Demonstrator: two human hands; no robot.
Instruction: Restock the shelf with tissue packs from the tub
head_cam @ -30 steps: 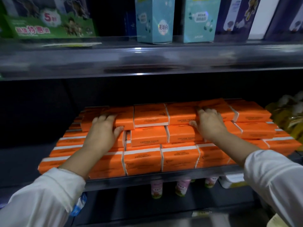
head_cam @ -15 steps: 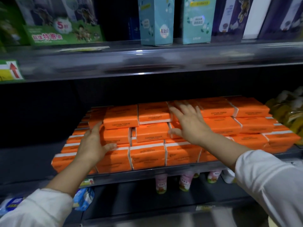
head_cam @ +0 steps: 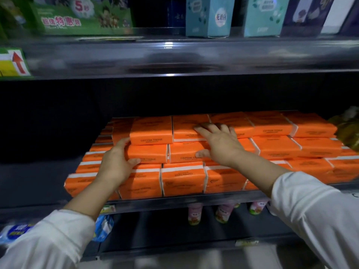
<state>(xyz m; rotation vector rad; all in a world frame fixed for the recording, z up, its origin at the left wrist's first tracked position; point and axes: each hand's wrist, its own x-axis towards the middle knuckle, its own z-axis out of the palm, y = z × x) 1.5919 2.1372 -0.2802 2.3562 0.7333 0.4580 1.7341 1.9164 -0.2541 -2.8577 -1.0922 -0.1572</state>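
Observation:
Orange tissue packs (head_cam: 275, 146) labelled COTTON TISSUE lie stacked in three layers on the middle shelf (head_cam: 174, 203). My left hand (head_cam: 116, 166) presses against the left end of a second-layer pack (head_cam: 149, 153), with the thumb lying on its front and the fingertips hidden beside the pack. My right hand (head_cam: 219, 144) lies flat with straight fingers on a top-layer pack (head_cam: 186, 126), and its thumb touches the front of the pack below. Neither hand lifts a pack. The tub is out of view.
The upper shelf (head_cam: 174, 55) carries teal boxes (head_cam: 209, 16) and a green box (head_cam: 81, 16). Small pink bottles (head_cam: 194, 214) and a blue packet (head_cam: 104, 226) sit on the lower shelf. Yellowish packs (head_cam: 347, 131) crowd the stack's right end. The shelf left of the stack is dark.
My left hand slid from the top pack down to the stack's left end. My right hand shifted left along the top layer and flattened there. The view moved slightly.

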